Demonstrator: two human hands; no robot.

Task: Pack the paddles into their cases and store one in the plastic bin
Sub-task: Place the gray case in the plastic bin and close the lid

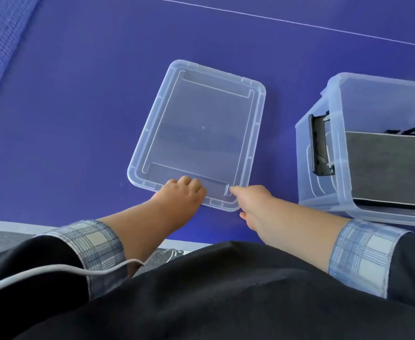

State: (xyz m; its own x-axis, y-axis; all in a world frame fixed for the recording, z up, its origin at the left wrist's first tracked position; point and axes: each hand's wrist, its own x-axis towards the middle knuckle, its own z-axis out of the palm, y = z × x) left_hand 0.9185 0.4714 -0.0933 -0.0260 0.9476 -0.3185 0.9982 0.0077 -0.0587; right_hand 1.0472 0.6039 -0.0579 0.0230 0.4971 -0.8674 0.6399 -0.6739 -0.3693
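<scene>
Clear lid (196, 133) flat on the blue desk (78, 119), off the plastic bin (304, 185) just right of the lid, leaving the bin's mouth open for loading. Grey case (388, 168) already inside the bin, right of the lid. Left hand (180, 193) curled over the lid's near edge, right hand (253, 201) pinching its near right corner, probably to lift it for closing. No legible brand or writing.

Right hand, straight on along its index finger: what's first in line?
The clear lid: the right hand points forward and left, and its index finger looks at the lid's near right corner, though contact is hard to confirm. Beyond lies lid, then blue table. The plastic bin sits off that line.
</scene>
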